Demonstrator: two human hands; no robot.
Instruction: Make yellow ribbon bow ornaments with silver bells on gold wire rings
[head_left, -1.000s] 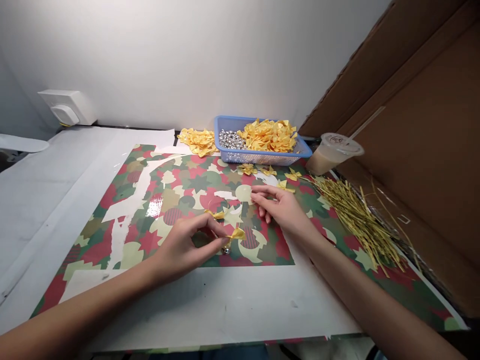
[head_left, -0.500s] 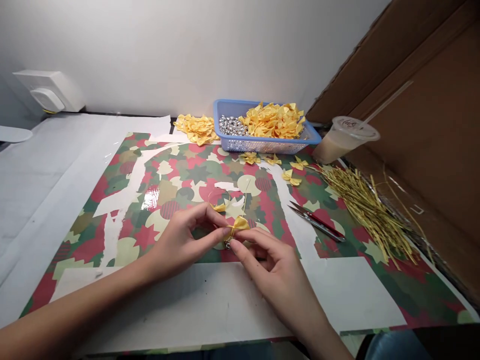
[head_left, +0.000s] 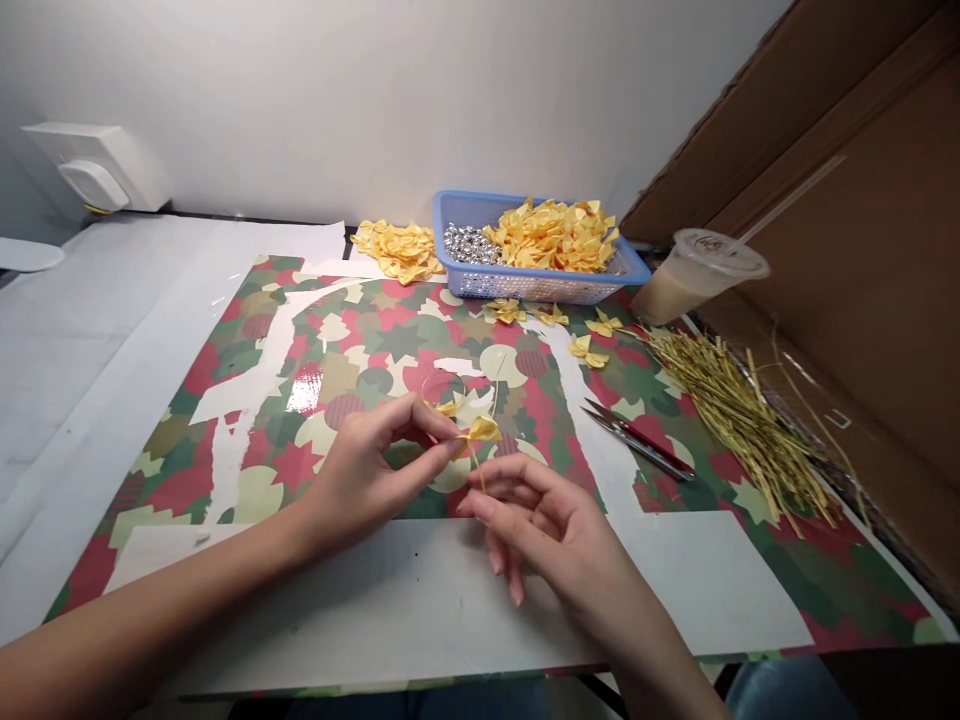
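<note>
My left hand [head_left: 367, 480] pinches a small yellow ribbon bow [head_left: 477, 432] between thumb and forefinger, just above the patterned paper [head_left: 360, 350]. A thin gold tie hangs down from the bow. My right hand [head_left: 540, 525] is right below the bow, thumb and forefinger pinched on the lower end of that tie, the other fingers curled loosely. A small bell seen earlier under the bow is hidden now.
A blue basket [head_left: 536, 285] at the back holds yellow bows and silver bells. More bows [head_left: 397, 250] lie beside it and loose on the paper. Gold ties [head_left: 731, 410] are heaped at right, with scissors [head_left: 637, 440], a lidded cup [head_left: 697, 275] and cardboard [head_left: 862, 250].
My right hand came back from the far middle of the paper to the bow, leaving the scissors uncovered. It now pinches the tie below the bow. The left hand stayed put.
</note>
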